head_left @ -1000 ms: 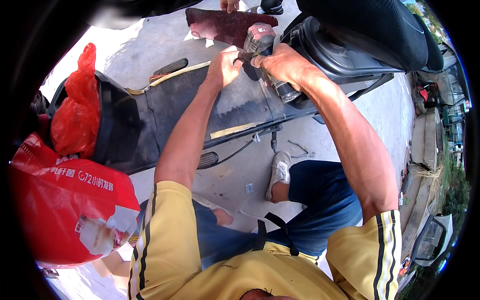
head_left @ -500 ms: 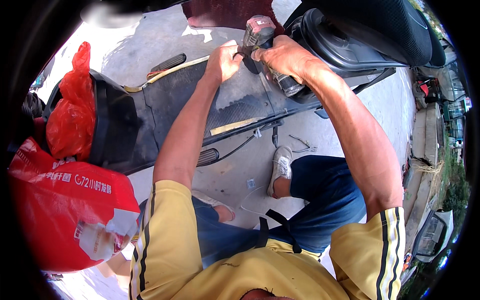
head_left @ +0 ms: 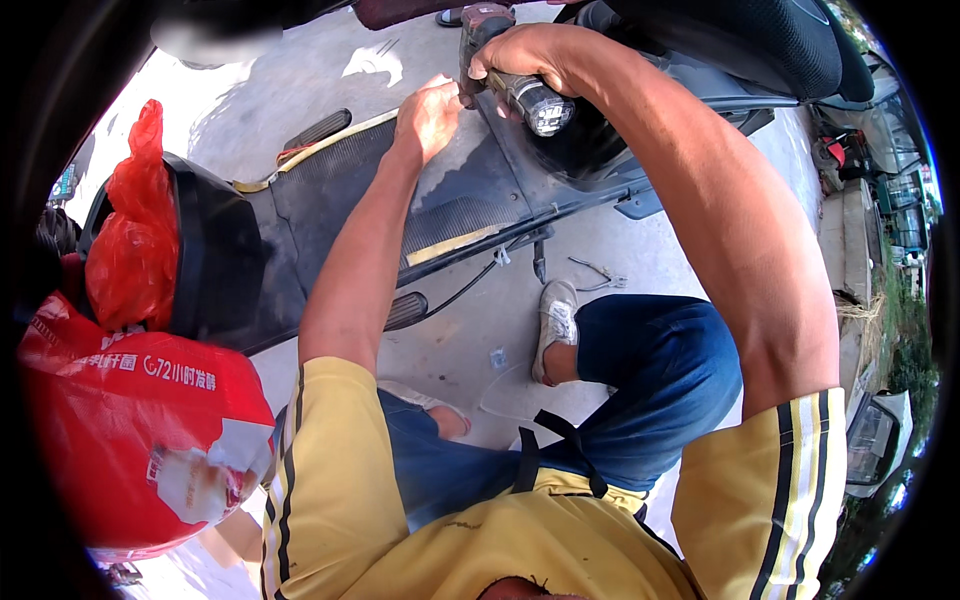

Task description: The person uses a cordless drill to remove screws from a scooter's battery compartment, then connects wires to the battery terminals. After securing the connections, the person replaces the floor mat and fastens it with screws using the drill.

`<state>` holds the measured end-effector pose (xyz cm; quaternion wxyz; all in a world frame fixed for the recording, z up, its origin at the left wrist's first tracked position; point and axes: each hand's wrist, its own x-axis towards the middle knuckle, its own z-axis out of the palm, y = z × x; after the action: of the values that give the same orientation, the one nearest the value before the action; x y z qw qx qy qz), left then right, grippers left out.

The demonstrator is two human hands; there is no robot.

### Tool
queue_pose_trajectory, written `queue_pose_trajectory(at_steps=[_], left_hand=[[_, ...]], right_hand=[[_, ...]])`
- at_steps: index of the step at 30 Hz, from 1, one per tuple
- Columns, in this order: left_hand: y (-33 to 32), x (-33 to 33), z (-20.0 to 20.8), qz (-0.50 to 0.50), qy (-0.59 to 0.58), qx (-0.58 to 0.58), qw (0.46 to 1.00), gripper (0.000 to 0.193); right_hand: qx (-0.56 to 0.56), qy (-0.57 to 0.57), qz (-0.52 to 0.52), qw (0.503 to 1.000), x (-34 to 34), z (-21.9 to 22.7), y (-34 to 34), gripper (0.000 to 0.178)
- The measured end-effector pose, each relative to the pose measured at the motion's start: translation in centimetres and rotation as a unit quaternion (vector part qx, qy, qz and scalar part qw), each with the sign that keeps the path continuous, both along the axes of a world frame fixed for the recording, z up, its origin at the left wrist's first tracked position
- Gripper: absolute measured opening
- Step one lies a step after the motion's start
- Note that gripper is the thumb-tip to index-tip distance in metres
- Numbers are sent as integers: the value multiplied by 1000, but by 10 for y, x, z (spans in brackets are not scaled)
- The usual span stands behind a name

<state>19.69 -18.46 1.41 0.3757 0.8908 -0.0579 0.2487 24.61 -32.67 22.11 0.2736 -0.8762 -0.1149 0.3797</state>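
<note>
A dark scooter (head_left: 330, 200) lies across the concrete floor (head_left: 460, 340), and I tell every place from it. Its ribbed footboard (head_left: 440, 210) fills the middle of the view, with a yellowish strip along its near edge. The black seat (head_left: 760, 40) rises at the far right end of the scooter.

At the left end of the scooter stands a big red bag (head_left: 130, 430) with a printed picture, and just above it a smaller red plastic bag (head_left: 135, 240) hangs against the black front part.

The person crouches on the near side of the scooter, in a yellow shirt with striped sleeves and blue trousers. One grey shoe (head_left: 555, 325) rests on the floor just beside the near edge of the footboard.

The right hand (head_left: 530, 55) is over the far right part of the footboard, close to the seat. Its fingers are wrapped tight around the body of a power tool (head_left: 520, 90), whose round rear end faces the camera. The tool points down toward the scooter body below the seat.

The left hand (head_left: 428, 115) is just beside the tool, to its left, over the footboard. Its fingers are curled together; if they pinch anything I cannot tell.

On the floor, near the edge of the scooter, lie small pliers (head_left: 598, 275).
</note>
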Motion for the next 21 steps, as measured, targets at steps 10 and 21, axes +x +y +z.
queue_pose_trajectory(at_steps=[10, 21], left_hand=[[3, 0, -4, -3, 37, -66, 997, 20], [4, 2, -4, 5, 45, -10, 999, 24]], right_hand=[[58, 0, -49, 997, -18, -10, -7, 28], [78, -35, 85, 993, 14, -44, -16, 29]])
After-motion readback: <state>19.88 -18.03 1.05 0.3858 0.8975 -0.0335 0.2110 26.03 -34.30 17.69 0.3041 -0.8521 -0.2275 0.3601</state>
